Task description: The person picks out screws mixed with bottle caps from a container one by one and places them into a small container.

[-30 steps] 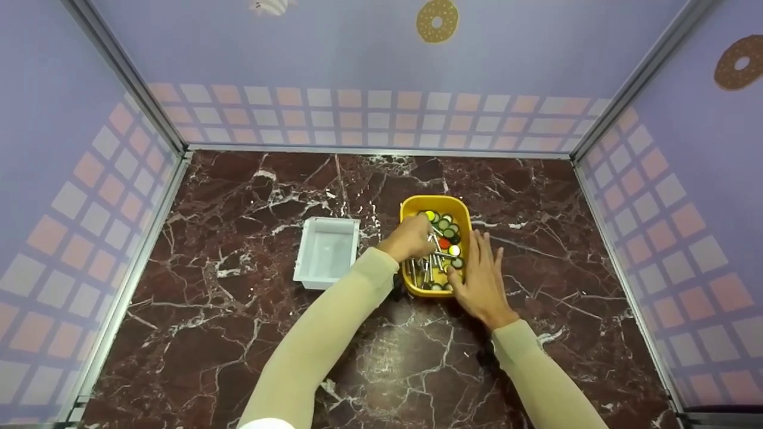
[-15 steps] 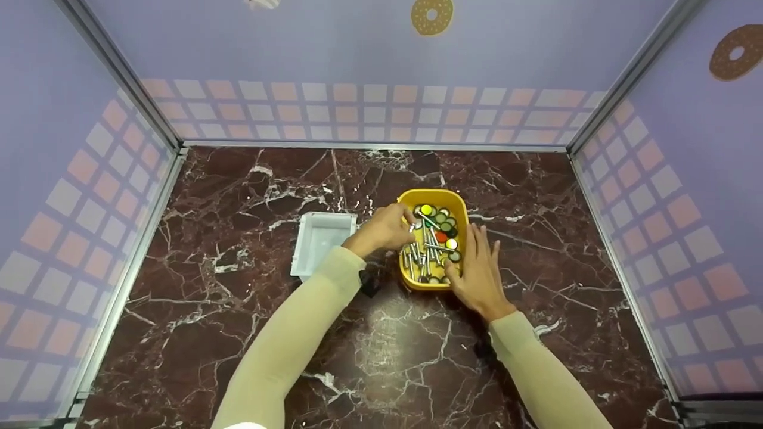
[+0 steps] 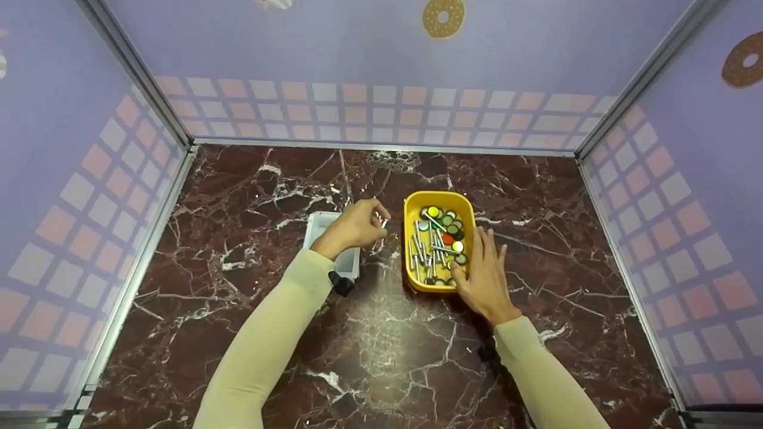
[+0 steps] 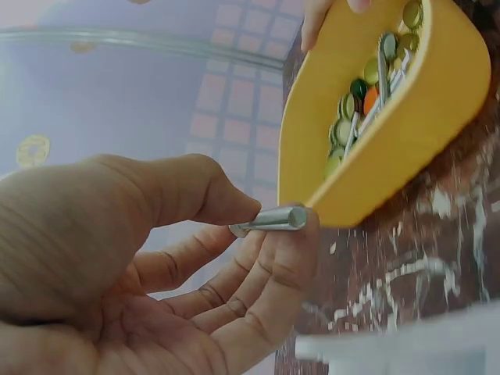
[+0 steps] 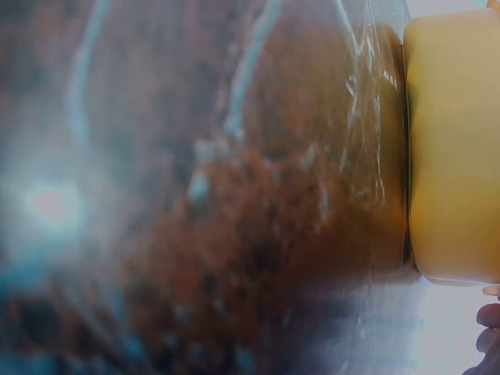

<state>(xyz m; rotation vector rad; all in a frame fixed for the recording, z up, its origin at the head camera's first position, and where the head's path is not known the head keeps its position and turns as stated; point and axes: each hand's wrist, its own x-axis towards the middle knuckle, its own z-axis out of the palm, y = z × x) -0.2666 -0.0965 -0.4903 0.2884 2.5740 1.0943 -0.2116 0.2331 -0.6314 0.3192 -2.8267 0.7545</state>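
Observation:
My left hand (image 3: 356, 225) pinches a short silver metal bolt (image 4: 280, 219) between thumb and fingertips. It is held in the air between the white bin (image 3: 353, 262) and the yellow bin (image 3: 411, 280), with the hand partly covering the white bin. Silver bolts (image 3: 419, 249) lie in the yellow bin among small round discs (image 3: 453, 229) coloured green, yellow and red. Along that bin's right rim rests my right hand (image 3: 486, 283), its fingers straight and its thumb over the edge. The right wrist view shows mostly the tabletop and the yellow bin's outer wall (image 5: 457, 148).
A dark red marbled tabletop (image 3: 381, 357) lies under both bins. Patterned lilac panels (image 3: 369, 59) with metal edges wall in the back, left and right. Both sleeves come in from the front.
My left hand has come up out of the yellow bin with a bolt and moved left toward the white bin. The right hand stays at the yellow bin's side.

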